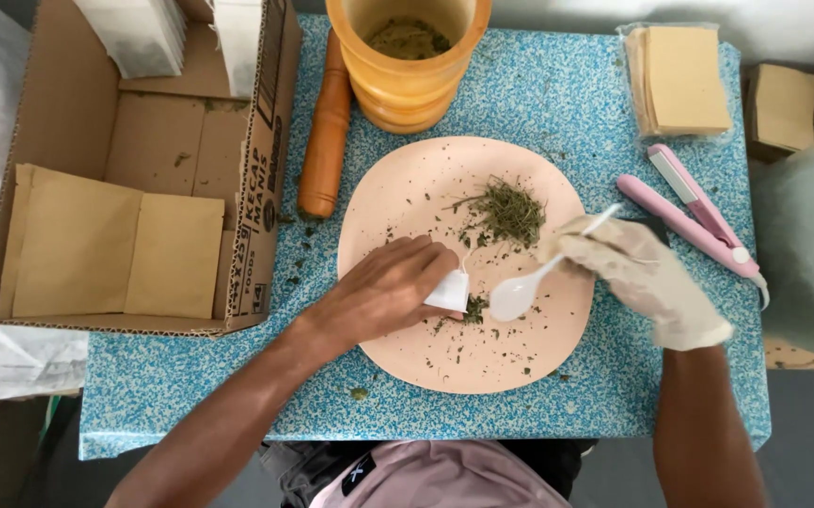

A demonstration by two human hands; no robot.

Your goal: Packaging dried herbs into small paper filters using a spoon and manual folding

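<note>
My left hand (pixel 383 293) is bare, and its fingers are pinched together on one small white bag (pixel 449 292) at about 7 o'clock on the plate. My right hand (pixel 647 277) wears a pale glove, and its fingers are closed around one white plastic spoon (pixel 520 294). The spoon's bowl sits just beside the bag's open top.

There is one round peach plate (pixel 416 357) in the middle of the blue speckled bench (pixel 567 103). One small heap of dry green leaves (pixel 510 212) lies near 1 o'clock on the plate, with crumbs scattered all over.

At 12 o'clock from the plate stands one orange wooden mortar (pixel 407 66) with green bits inside. One orange wooden pestle (pixel 325 132) lies at 10 o'clock.

At 2 o'clock is one clear packet holding a stack of tan square papers (pixel 684 75). One more tan stack (pixel 783 105) sits further right, off the bench. One pink sealer tool (pixel 694 216), long and thin with two arms, lies at 3 o'clock.

At 9 o'clock is one open brown cardboard box (pixel 266 141) with black print on its flap. Inside it I count two flat tan envelopes (pixel 120 249) and two stacks of white bags (pixel 139 33) at the back.
</note>
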